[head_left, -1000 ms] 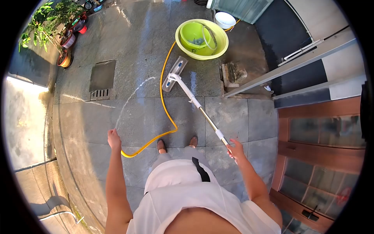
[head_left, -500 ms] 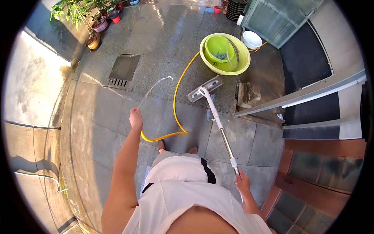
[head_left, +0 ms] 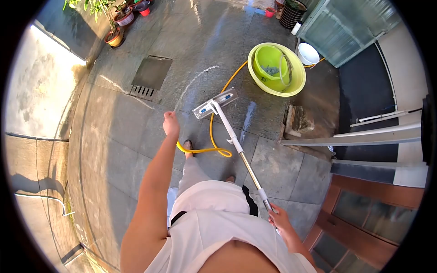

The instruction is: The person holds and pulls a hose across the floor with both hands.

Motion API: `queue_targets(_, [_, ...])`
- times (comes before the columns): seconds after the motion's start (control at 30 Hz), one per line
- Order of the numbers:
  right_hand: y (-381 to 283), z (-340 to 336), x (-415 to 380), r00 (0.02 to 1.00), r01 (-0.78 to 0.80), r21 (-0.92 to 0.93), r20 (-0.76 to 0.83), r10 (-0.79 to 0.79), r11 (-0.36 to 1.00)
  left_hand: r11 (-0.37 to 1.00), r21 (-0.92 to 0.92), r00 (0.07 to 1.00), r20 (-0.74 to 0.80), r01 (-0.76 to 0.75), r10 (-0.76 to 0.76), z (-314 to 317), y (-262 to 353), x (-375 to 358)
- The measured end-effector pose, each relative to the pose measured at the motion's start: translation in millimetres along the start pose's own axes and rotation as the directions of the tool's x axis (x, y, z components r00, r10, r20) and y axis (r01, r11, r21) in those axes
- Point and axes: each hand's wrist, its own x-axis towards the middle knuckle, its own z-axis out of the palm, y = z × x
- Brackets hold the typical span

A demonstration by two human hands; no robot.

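Note:
My left hand [head_left: 170, 123] is closed around the end of a yellow hose [head_left: 200, 150], and a thin arc of water [head_left: 190, 84] leaves it toward the paving ahead. The hose loops near my feet, then runs to the basin at the upper right. In my right hand [head_left: 281, 217], at my right side, is the handle of a flat mop [head_left: 249, 168], its fingers wrapped round the upper part. The mop's rectangular head [head_left: 228, 95] rests on the wet grey tiles in front of me, lying across the hose.
A large yellow-green basin [head_left: 298, 86] holds a green tub [head_left: 266, 57] with a greyish cloth-like thing. Beside it stands a white bowl [head_left: 308, 53]. A floor drain [head_left: 152, 73] lies ahead left, potted plants [head_left: 114, 37] beyond. A metal rail [head_left: 350, 140] and brown door [head_left: 364, 223] are right.
The mop head has swung left across the tiles and now lies over the hose. My left foot has stepped forward. Water still flows from the hose in my left hand.

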Motion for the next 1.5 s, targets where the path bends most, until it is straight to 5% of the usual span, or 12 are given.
queue_targets(0.33, [-147, 200, 119, 0.999, -0.042, 0.050, -0.026, 0.043, 0.998, 0.998, -0.049, 0.987, 0.161, 0.030, -0.021, 6, -23, 169])
queue_targets(0.53, [-245, 263, 227, 0.998, -0.058, 0.173, 0.041, 0.052, 0.983, 0.999, -0.027, 0.992, 0.117, -0.034, 0.037, 11, -35, 252])
queue_targets(0.67, [-330, 318, 311, 0.989, 0.016, 0.287, 0.136, -0.058, 0.958, 0.989, -0.089, 0.979, 0.174, 0.119, -0.102, 14, -37, 283])
queue_targets(0.77, [-393, 349, 332, 0.987, 0.071, 0.202, 0.130, -0.098, 0.977, 0.972, -0.138, 0.969, 0.185, 0.192, -0.165, 18, -39, 305])
queue_targets(0.9, [-406, 341, 321, 0.967, 0.247, -0.085, 0.089, -0.239, 0.965, 0.989, -0.078, 0.986, 0.122, 0.125, -0.115, 7, -8, 313])
queue_targets(1.13, [-343, 243, 208, 0.989, 0.126, -0.227, 0.108, -0.103, 0.966, 0.977, -0.104, 0.980, 0.093, 0.186, -0.177, -1, 12, 324])
queue_targets(1.37, [-307, 205, 160, 0.958, -0.226, -0.005, 0.181, 0.223, 0.974, 0.991, -0.107, 0.996, 0.012, 0.084, -0.083, 40, 5, 349])
queue_targets(1.5, [-326, 218, 203, 0.960, -0.210, 0.066, 0.200, 0.193, 0.975, 0.981, -0.148, 0.991, 0.054, 0.127, -0.120, 61, 16, 371])
